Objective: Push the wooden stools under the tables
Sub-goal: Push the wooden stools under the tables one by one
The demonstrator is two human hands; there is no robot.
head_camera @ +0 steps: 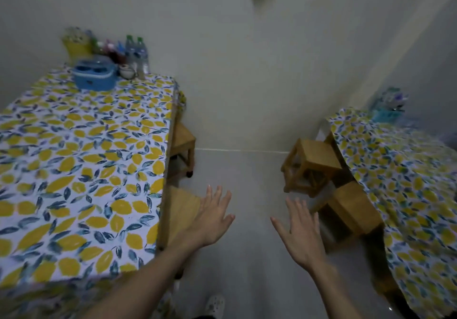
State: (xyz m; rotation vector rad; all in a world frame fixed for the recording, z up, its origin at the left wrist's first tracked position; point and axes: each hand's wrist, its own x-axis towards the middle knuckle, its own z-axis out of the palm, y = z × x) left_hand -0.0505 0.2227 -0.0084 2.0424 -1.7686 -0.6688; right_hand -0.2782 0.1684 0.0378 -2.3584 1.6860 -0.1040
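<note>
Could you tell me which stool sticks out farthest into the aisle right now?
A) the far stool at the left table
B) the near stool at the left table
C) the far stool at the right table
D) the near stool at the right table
C: the far stool at the right table stands almost fully clear of the tablecloth, while the other three are partly tucked under.

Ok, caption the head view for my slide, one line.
Both hands, left hand and right hand, open and empty in the aisle between two lemon-print tables; the far right stool protrudes most.
</note>
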